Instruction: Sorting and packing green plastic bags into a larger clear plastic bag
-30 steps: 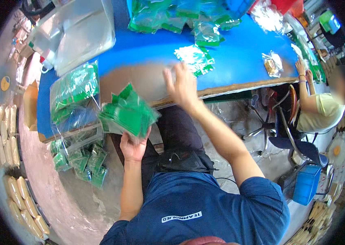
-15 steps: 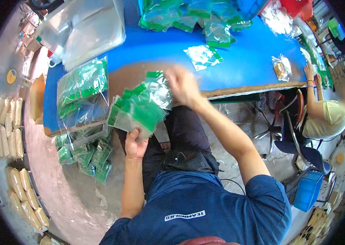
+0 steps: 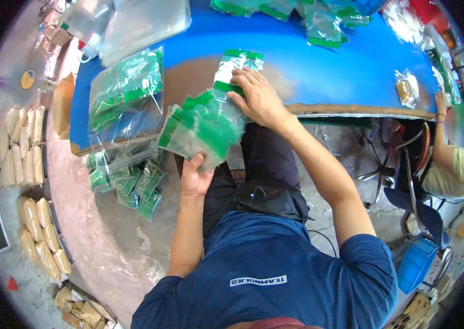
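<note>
My left hand [image 3: 198,174] pinches the lower corner of a fanned stack of flat clear bags with green panels [image 3: 203,126], in front of the table's edge. Just beyond the stack, a single clear bag with green strips [image 3: 241,53] lies on the table. My right hand [image 3: 256,98] rests over that bag's right side, fingers stretched out and thumb apart, close to the stack's upper end. Its fingertips touch the bag and partly cover it.
A large clear bag of green-panelled bags [image 3: 127,82] lies at the blue table's [image 3: 319,82] left end. More green bundles [image 3: 133,183] are below it. Clear sheets [image 3: 144,27] lie beyond; loose bags [image 3: 325,24] are at the back. A co-worker [image 3: 454,170] sits at right.
The single bag that lay farther right on the table is now beside the fanned stack, under my right hand. My left hand still holds the stack. The whole view has shifted.
</note>
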`<action>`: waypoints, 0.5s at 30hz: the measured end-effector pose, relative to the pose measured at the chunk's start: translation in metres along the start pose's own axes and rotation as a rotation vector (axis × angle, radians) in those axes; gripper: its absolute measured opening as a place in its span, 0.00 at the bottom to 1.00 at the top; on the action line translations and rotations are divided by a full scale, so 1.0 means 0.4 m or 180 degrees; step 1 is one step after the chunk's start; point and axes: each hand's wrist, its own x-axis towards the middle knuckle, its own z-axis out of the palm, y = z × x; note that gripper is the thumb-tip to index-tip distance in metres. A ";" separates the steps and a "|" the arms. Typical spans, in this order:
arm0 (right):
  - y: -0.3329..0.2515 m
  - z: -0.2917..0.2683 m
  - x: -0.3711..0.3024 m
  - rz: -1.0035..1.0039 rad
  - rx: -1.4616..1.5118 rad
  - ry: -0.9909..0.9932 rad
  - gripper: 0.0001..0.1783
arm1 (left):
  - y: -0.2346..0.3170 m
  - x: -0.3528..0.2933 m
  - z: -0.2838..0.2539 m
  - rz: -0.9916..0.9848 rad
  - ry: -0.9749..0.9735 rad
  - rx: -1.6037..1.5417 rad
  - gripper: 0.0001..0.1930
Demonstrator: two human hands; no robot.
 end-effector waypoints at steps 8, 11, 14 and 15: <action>-0.023 -0.050 -0.021 0.0500 0.0102 -0.0026 0.21 | 0.007 -0.061 0.018 0.0093 -0.0118 -0.0322 0.38; -0.112 -0.065 -0.039 0.0773 0.1385 -0.0705 0.23 | 0.003 -0.040 0.036 -0.0060 -0.0053 -0.0139 0.36; -0.160 -0.071 -0.026 0.0957 0.2098 -0.1221 0.26 | 0.001 -0.036 0.022 0.0019 -0.0005 0.0133 0.36; -0.155 -0.057 -0.029 0.0956 0.2106 -0.1215 0.26 | 0.001 -0.037 0.017 0.0021 -0.0004 0.0143 0.36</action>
